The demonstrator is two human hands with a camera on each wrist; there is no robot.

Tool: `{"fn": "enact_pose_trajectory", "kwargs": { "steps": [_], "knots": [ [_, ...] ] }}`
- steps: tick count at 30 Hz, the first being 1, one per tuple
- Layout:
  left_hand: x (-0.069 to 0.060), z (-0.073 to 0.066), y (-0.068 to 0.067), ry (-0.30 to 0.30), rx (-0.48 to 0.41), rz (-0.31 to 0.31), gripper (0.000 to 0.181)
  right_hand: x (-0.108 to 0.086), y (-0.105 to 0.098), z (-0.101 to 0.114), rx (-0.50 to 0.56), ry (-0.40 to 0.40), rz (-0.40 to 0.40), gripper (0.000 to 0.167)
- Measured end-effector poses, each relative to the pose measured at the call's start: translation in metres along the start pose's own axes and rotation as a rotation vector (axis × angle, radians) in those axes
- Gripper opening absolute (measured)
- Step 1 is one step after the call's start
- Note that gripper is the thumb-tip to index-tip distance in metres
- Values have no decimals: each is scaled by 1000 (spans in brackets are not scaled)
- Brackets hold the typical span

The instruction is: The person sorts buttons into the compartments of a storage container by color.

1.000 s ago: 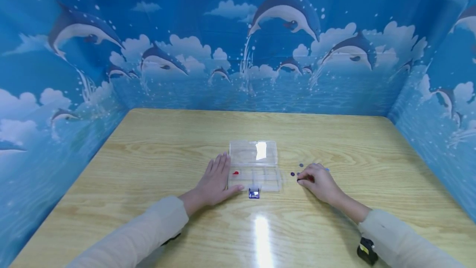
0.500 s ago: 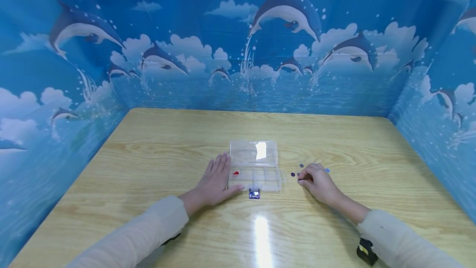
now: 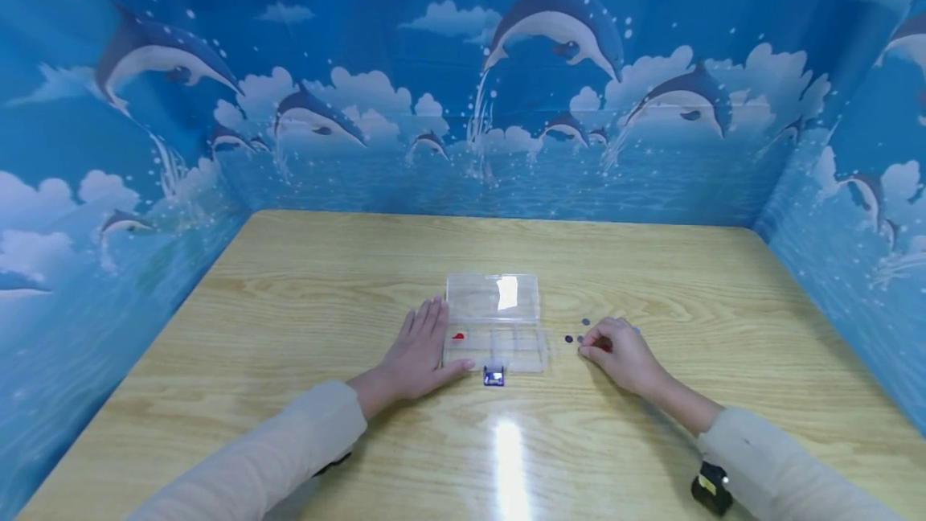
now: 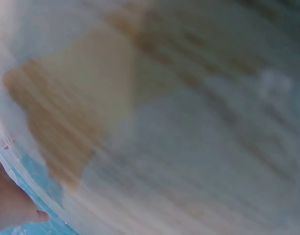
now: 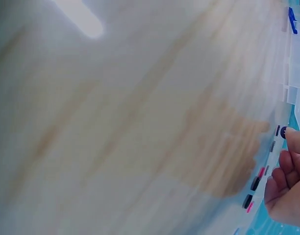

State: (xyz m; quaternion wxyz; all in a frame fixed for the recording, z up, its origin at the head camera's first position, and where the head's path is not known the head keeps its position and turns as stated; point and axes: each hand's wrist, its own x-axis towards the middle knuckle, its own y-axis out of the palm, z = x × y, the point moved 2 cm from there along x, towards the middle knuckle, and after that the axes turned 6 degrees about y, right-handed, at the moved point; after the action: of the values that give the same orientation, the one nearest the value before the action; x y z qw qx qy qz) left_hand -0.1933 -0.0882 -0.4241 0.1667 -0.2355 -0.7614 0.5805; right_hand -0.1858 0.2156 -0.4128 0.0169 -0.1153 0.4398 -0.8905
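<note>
An open clear plastic box (image 3: 517, 360) with compartments lies mid-table, its transparent lid (image 3: 473, 296) folded back. A small red piece (image 3: 459, 336) is in a left compartment, and a blue latch (image 3: 494, 377) sticks out in front. My left hand (image 3: 415, 356) rests flat with spread fingers along the box's left side, thumb at its front edge. To the right of the box, my right hand (image 3: 622, 356) pinches a small dark button (image 5: 284, 132) between thumb and forefinger, just above the table. Near those fingertips lie a dark button (image 3: 568, 338) and a grey button (image 3: 586, 322).
More small round pieces, including a black one (image 5: 255, 183) and a pink one (image 5: 261, 172), lie beside the right hand. The wood-grain table (image 3: 347, 264) is bordered by a blue dolphin-print curtain (image 3: 405, 175). A black device (image 3: 712, 489) hangs under the right sleeve.
</note>
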Motion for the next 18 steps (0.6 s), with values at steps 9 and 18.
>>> {"fn": "enact_pose_trajectory", "kwargs": {
  "steps": [9, 18],
  "knots": [
    [0, 0, 0, 4, 3, 2, 95, 0, 0, 3, 77, 47, 21, 4],
    [-1, 0, 0, 5, 1, 0, 95, 2, -3, 6, 144, 117, 17, 7]
  ]
}}
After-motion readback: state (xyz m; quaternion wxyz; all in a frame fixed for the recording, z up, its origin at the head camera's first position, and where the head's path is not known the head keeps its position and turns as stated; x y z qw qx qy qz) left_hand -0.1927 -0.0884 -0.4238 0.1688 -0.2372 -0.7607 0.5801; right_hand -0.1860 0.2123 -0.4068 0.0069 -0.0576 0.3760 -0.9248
